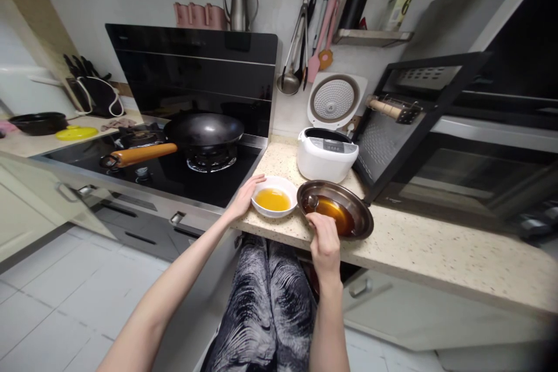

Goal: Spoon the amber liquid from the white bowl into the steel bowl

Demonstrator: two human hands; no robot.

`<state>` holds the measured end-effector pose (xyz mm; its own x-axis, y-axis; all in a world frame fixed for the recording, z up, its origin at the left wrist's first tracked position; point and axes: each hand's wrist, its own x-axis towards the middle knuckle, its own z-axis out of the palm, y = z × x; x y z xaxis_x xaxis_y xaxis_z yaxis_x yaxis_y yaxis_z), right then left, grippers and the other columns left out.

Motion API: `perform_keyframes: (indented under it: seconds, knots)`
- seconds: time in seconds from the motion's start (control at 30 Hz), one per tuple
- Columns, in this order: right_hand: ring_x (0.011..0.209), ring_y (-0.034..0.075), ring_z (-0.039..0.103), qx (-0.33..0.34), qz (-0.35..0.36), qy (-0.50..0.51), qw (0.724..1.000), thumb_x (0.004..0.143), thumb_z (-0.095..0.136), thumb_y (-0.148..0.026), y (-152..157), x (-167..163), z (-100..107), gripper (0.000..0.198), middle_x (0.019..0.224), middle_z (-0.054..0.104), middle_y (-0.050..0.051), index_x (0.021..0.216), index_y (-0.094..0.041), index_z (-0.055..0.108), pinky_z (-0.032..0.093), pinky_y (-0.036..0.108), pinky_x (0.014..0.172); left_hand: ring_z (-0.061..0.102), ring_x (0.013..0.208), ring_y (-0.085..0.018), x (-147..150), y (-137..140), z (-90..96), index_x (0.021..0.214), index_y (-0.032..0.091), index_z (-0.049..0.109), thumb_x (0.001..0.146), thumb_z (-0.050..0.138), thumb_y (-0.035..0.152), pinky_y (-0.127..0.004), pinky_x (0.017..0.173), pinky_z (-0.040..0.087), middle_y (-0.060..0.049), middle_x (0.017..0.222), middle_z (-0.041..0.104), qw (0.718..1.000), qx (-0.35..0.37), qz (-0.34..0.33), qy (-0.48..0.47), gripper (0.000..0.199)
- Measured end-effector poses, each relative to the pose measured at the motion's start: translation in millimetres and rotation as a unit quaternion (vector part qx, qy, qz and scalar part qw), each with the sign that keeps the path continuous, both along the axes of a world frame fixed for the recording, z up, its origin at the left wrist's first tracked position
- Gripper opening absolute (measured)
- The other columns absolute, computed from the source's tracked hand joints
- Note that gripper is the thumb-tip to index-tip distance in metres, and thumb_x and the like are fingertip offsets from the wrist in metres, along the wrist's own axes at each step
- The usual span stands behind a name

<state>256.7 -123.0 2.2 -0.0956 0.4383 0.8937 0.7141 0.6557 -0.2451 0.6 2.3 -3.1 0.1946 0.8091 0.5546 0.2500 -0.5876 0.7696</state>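
Observation:
On the counter sits a white bowl [258,204] with clear yellow liquid [272,200] in it. My left hand [247,196] rests against the bowl's left rim, fingers stretched out. To the right, nearly touching the bowl, is a wide metal basin [367,225] with dark amber liquid [336,213]. My right hand [325,238] is closed above the basin's near left rim. Its fingers pinch a metal spoon [311,201], whose shiny round end is over the liquid at the basin's left side. The spoon's handle is mostly hidden by my hand.
A white rice cooker [326,160] with its lid raised stands behind the basin. Left is a gas stove with a wok [204,131], its wooden handle [146,154] pointing left. A black rack [387,122] and an oven [471,168] stand right. Utensils [316,40] hang on the wall.

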Motion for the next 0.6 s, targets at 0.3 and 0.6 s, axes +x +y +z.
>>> perform_keyframes:
  seconds: [0.3,0.6]
  knots:
    - [0.093,0.021,0.070,0.099,-0.061,0.179,0.977,0.097,0.054,-0.013,-6,-27,9,0.020,0.096,0.073,0.007,0.109,-0.022,0.067,0.058,0.040,0.085,0.049,0.142,-0.024,1,-1,1.5,0.128,0.017,0.067,0.105,0.033,0.044,-0.046,0.127,0.029,-0.011,0.150,0.056,1.000,0.000,0.000,-0.003,0.049]
    - [0.093,0.018,0.070,0.020,0.041,0.205,0.978,0.099,0.052,-0.012,3,-57,6,0.017,0.096,0.073,0.006,0.100,-0.021,0.067,0.058,0.035,0.085,0.050,0.142,-0.024,2,-4,3.2,0.127,0.016,0.068,0.105,0.034,0.043,-0.046,0.127,0.029,-0.012,0.149,0.056,1.000,-0.002,0.002,-0.010,0.049]
